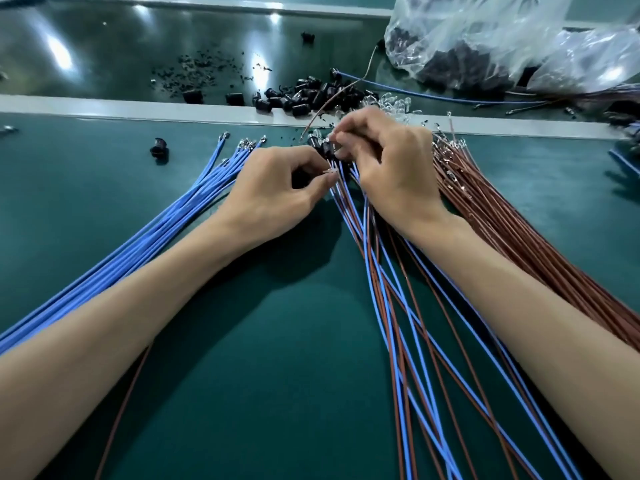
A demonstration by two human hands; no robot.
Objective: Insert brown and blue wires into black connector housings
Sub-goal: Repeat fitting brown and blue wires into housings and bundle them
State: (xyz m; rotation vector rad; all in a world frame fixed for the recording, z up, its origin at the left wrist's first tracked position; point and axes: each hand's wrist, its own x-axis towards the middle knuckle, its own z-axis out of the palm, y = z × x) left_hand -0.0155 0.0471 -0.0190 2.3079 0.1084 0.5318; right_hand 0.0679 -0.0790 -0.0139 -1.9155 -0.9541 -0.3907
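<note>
A small cluster of black housings [322,147] sits between the two hands at the far edge of the green mat [270,341], already fitted on a mixed sheaf of blue and brown wires [408,306] that fans out from under the hands toward the near right. The right hand [388,168] lies over the top of that sheaf, fingers curled, its fingertips pinching at the cluster. The left hand [277,192] is close beside it, almost touching, its fingers curled in and its thumb and forefinger pinching a small shiny metal tip [329,172]; which wire the tip belongs to I cannot tell. The housings in the cluster look like three or four, the wires in the sheaf roughly a dozen and a half, too crossed to count exactly. To the left of the left hand lies one bundle of loose blue wires [166,223], a dozen or more, and to the right of the right hand one thicker bundle of loose brown wires [526,244], too many to count. One single brown wire [121,410] runs beneath the left forearm. One lone housing [159,150] stands on the mat to the far left. Beyond the pale rail [104,107] a pile of spare housings [304,95], about fifteen, lies on the dark belt [104,57], with fine black scraps [204,67] scattered behind it. A crumpled clear plastic bag [502,39] of dark parts lies at the far right.
</note>
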